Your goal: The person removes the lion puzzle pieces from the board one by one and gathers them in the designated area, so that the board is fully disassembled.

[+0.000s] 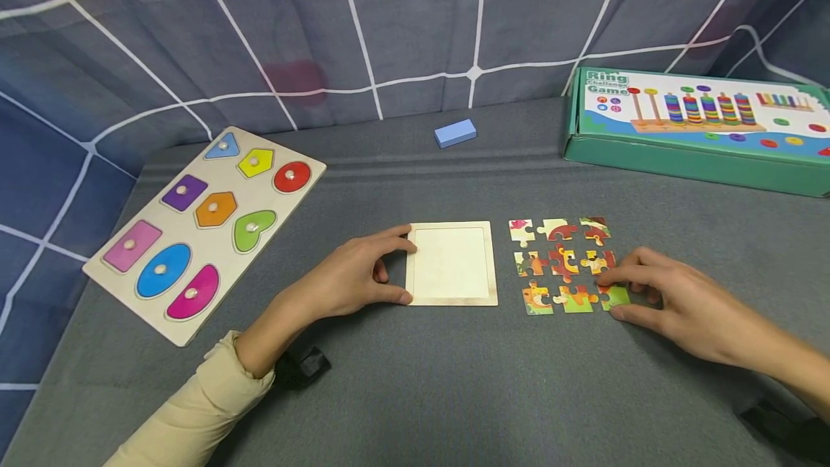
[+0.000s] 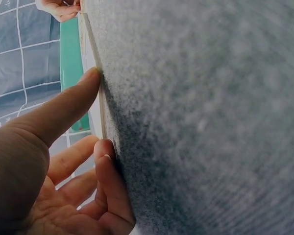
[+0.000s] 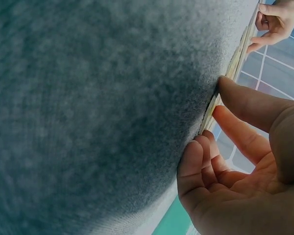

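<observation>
A square, pale wooden puzzle tray (image 1: 452, 263) with a raised rim lies bare in the middle of the table. My left hand (image 1: 353, 272) holds its left edge, thumb near the lower corner and fingers near the upper one. To the tray's right, several colourful jigsaw pieces (image 1: 563, 263) lie in loose rows, slightly apart. With thumb and forefinger, my right hand (image 1: 677, 301) pinches the green lower-right jigsaw piece (image 1: 614, 297), which its fingers partly cover. The right wrist view shows this right hand (image 3: 250, 152) low against the cloth, its other fingers curled.
A wooden shape board (image 1: 214, 225) with knobbed coloured pieces lies at the left. Behind the tray is a small blue block (image 1: 455, 133). A green Ring Challenge Game box (image 1: 697, 132) stands at the back right. Grid-patterned cloth (image 1: 415, 27) hangs behind the grey table.
</observation>
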Available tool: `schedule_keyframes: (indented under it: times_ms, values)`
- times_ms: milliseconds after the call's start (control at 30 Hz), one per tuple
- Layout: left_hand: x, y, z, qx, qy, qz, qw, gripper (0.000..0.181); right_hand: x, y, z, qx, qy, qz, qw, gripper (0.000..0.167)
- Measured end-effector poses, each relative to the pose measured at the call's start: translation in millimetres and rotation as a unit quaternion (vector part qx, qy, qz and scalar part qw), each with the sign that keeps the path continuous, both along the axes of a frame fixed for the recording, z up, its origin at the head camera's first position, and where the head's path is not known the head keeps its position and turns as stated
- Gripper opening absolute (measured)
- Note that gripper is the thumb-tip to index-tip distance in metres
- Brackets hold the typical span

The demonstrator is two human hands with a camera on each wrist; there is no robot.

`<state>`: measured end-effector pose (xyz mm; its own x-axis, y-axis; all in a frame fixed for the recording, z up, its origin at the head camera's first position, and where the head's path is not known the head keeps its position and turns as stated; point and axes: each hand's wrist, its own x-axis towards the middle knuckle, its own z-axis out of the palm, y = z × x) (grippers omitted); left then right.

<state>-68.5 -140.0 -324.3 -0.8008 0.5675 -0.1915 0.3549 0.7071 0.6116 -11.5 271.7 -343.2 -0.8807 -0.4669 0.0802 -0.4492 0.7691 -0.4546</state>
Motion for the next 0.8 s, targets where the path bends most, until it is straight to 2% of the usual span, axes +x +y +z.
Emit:
schedule_keyframes:
  times_ms: [467,667,800]
  values:
    - [-1.1,0.3,-1.1,0.000,-0.003,0.000,1.0000,0.063,0.0,0,0.2,0.003,-0.018,-0.006,0.9998,0.040]
    - [1.0,0.8,-2.2,-0.001,-0.004,-0.002,1.0000,0.066,-0.2,0,2.4,0.008,-0.040,-0.009,0.9991,0.037]
    - [2.3,1.0,-3.4,-0.005,0.009,-0.004,0.9999,0.073,-1.0,-2,11.8,0.002,-0.012,-0.001,0.9999,0.032]
